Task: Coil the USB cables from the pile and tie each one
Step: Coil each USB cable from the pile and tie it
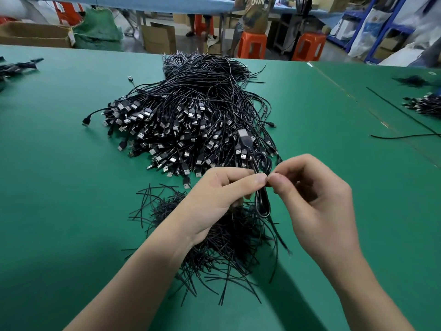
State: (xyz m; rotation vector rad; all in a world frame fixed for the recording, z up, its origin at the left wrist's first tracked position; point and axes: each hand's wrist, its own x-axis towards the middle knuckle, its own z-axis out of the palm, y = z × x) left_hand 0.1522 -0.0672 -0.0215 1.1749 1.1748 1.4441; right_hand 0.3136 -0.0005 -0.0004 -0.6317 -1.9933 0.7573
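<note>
Your left hand [222, 189] and right hand [310, 194] meet at lower centre, both pinching the coiled cable [262, 213] at its middle. A tie may sit between your fingertips, but it's too small to tell. The pile of USB cables [191, 115] lies above, mid-frame. Loose ties [226, 242] spread beneath your left wrist on the green table [71, 187].

The middle of the coiled cable [262, 204] is covered by the fingers [257, 181], so what is pinched there cannot be seen. Part of the heap of ties [226, 249] is hidden under the left hand [222, 192]. The person [255, 13] at the back is cut off by the top edge. The blurred bundle of cables [424, 106] is cut off by the right edge.
</note>
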